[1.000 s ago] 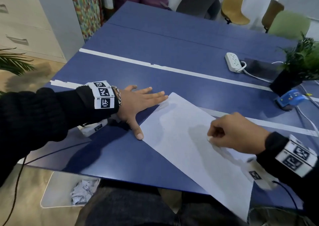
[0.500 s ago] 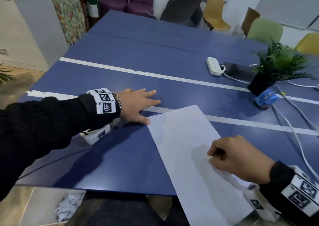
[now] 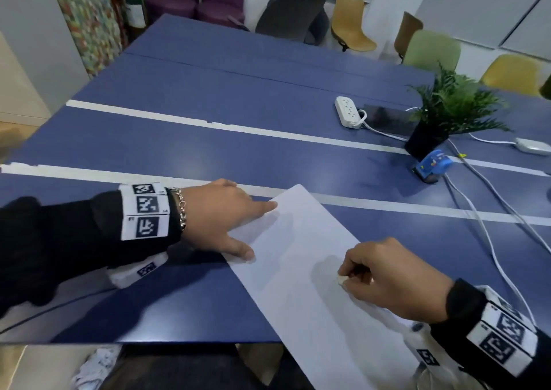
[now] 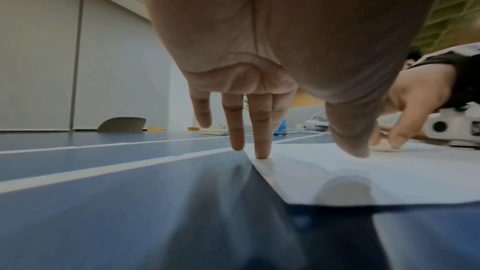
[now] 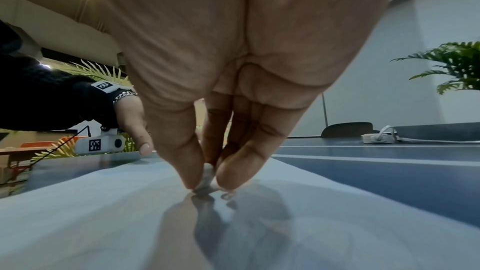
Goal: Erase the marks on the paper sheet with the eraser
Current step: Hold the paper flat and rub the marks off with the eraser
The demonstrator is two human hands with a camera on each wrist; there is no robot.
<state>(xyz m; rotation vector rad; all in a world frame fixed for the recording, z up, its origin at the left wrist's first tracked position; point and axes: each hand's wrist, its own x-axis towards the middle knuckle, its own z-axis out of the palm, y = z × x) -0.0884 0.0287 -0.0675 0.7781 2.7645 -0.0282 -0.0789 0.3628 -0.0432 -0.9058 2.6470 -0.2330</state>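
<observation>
**A:** What does the head camera show?

**B:** A white paper sheet (image 3: 298,270) lies slantwise on a blue table (image 3: 208,151). Its long axis runs from a far corner near the left hand (image 3: 217,219) down to the near table edge, which it overhangs toward the person. The left hand lies with fingers straight, a fingertip and the thumb resting on the sheet's far left edge. The right hand (image 3: 390,279) sits mid-sheet, fingers curled, pinching a small pale eraser (image 3: 341,280) down against the paper. Any marks are too faint to make out. A potted plant (image 3: 447,115), a power strip (image 3: 347,111) and cables lie well apart to the right.

**A:** And the left wrist camera?

**B:** The left hand's fingers (image 4: 261,130) reach down straight, one tip and the thumb touching the sheet's corner. Bare table stretches away to the left.

**A:** The right wrist camera?

**B:** Thumb and fingers are clamped on the eraser (image 5: 206,180), which touches the paper. Open sheet extends ahead and to both sides. I judge strokes along the long axis have most room; the overhanging end may flex.
</observation>
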